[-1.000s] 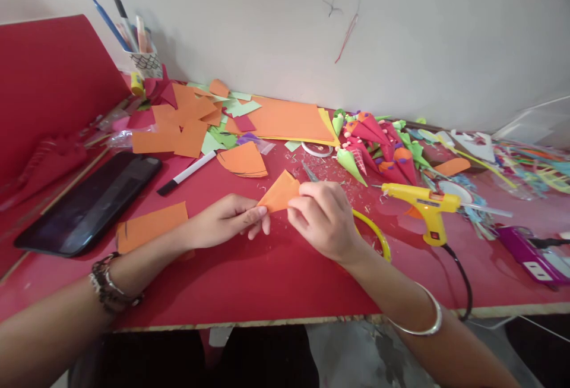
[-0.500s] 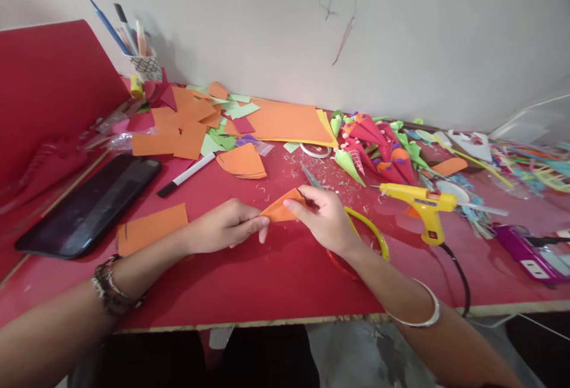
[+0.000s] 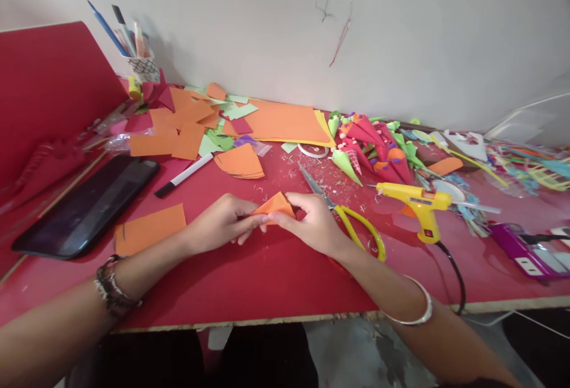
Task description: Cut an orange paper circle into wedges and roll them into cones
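Two hands [image 3: 222,223] [image 3: 317,221] hold orange paper [image 3: 276,204] (partly hidden).

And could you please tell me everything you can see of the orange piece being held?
The orange piece looks like paper or card, bent to a roughly triangular outline and partly covered. The left grip holds its left corner and the right grip its right side, thumb in front. Whether it touches the red table is unclear.
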Action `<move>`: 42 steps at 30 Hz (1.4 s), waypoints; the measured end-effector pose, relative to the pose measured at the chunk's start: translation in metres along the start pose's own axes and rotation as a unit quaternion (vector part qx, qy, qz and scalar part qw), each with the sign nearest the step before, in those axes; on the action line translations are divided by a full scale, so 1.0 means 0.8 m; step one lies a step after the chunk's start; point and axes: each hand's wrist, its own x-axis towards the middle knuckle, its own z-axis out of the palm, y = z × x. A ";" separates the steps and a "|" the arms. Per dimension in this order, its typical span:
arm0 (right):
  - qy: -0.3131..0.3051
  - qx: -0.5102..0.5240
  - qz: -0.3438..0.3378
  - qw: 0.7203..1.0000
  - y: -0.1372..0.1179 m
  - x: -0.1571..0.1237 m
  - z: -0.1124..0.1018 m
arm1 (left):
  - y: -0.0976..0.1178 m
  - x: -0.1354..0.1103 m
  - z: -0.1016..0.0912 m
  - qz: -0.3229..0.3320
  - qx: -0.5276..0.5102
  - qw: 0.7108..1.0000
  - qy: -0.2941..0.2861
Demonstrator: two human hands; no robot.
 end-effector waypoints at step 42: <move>-0.028 0.078 0.027 0.996 0.005 -0.001 0.001 | -0.003 0.002 0.000 0.092 0.201 0.974 0.040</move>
